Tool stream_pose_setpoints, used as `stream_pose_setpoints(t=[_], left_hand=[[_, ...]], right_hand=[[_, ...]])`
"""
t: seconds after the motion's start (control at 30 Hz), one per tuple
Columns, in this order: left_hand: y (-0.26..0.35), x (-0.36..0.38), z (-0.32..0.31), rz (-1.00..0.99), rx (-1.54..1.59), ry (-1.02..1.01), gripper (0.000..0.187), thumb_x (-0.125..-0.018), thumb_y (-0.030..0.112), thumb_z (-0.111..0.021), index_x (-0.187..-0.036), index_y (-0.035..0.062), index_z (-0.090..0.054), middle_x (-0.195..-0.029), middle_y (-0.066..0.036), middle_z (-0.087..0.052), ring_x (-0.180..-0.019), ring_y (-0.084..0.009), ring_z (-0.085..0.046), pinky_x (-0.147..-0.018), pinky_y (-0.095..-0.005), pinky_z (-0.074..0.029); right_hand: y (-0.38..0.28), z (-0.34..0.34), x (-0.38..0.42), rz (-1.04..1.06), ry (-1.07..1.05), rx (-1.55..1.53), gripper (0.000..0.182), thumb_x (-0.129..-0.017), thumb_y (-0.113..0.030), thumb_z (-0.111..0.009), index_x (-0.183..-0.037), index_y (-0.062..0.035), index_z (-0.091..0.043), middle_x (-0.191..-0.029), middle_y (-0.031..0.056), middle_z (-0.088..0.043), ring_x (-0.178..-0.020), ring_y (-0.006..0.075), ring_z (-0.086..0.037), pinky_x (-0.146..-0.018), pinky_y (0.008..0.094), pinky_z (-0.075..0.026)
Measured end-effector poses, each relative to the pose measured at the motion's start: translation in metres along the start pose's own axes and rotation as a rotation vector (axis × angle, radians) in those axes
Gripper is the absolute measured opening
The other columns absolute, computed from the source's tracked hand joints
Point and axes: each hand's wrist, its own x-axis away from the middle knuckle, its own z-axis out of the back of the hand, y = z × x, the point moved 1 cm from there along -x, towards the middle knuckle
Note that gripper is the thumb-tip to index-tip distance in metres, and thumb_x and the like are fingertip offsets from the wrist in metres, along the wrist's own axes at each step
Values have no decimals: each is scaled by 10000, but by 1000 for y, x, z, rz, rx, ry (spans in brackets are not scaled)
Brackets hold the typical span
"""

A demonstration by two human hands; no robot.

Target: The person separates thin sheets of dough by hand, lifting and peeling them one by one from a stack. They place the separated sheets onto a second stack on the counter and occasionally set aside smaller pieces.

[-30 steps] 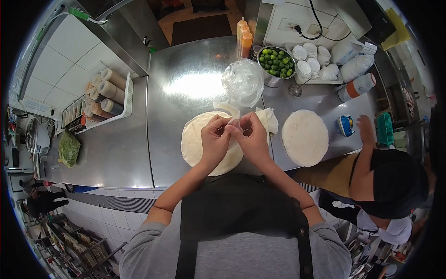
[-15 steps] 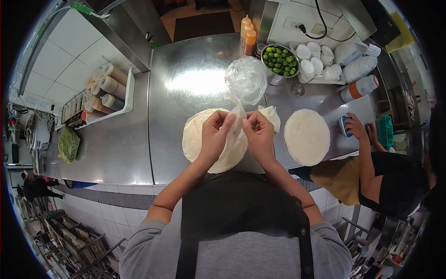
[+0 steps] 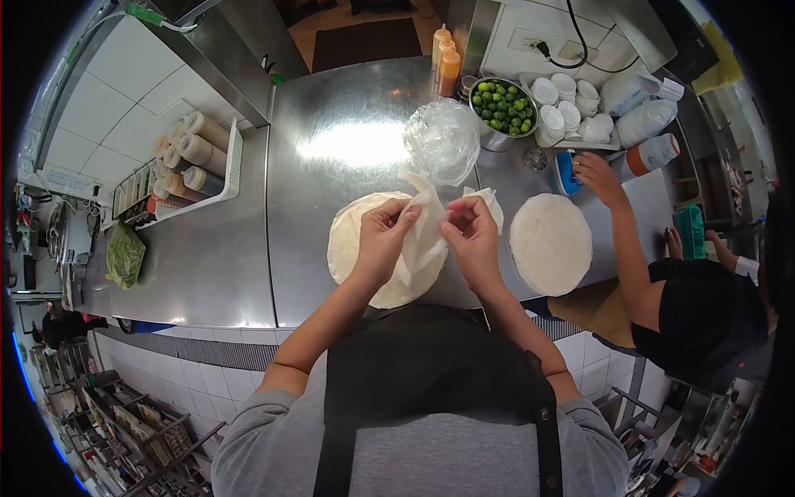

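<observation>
left hand point(image 3: 383, 240): fingers pinched shut on the left edge of the thin white sheet point(image 3: 424, 236).
right hand point(image 3: 472, 236): fingers pinched on the sheet's right edge, close beside the left hand.
sheet: held up between both hands, over the right part of the round stack point(image 3: 352, 248), its top running up toward the clear plastic bag point(image 3: 441, 141).
stack: near the tabletop point(image 3: 331, 108) front edge.
second stack point(image 3: 551, 242): right, just apart.
open room: bare steel behind and left, up to the tray of wrapped rolls point(image 3: 192, 161).
right side: a co-worker's hand point(image 3: 598, 176) on a blue thing point(image 3: 566, 171), near the bowl of limes point(image 3: 501, 106).
</observation>
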Motion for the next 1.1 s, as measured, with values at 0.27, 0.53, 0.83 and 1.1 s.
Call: stream_pose_setpoints(t=[0.27, 0.53, 0.83, 1.1], left_hand=[[-6, 8, -3, 4, -134, -53, 183, -963, 106, -643, -1064, -26, -719, -908, -23, -699, -780, -51, -602, -684, -213, -476], [-7, 0, 17, 27, -87, 30, 184, -945, 134, -673, -1040, -19, -707, -927, -38, -706, -798, -82, -640, -727, -231, -504], [21, -8, 17, -6, -233, -78, 209, -824, 32, -768, -1007, -41, -697, -902, -60, -721, -785, -91, -663, -704, -232, -532], [11, -2, 9, -67, -373, -77, 160, -802, 33, -701, -941, -44, -723, -803, -44, -692, -734, -89, -628, -659, -253, -502]], right_hand=[[-2, 11, -15, -172, -233, 138, 174, -888, -138, -696, -857, -41, -555, -853, 37, -624, -765, 85, -600, -597, 241, -491], [8, 12, -15, 34, -166, 240, 139, -854, -49, -631, -779, -31, -516, -889, 50, -641, -853, 112, -607, -717, 287, -513], [-1, 1, 0, -22, -205, 72, 144, -840, -6, -665, -773, -32, -540, -908, 89, -669, -873, 163, -634, -792, 322, -524], [-7, -9, 3, -154, -121, -123, 154, -894, -90, -707, -832, -68, -568, -810, 3, -606, -716, 56, -553, -644, 223, -438]])
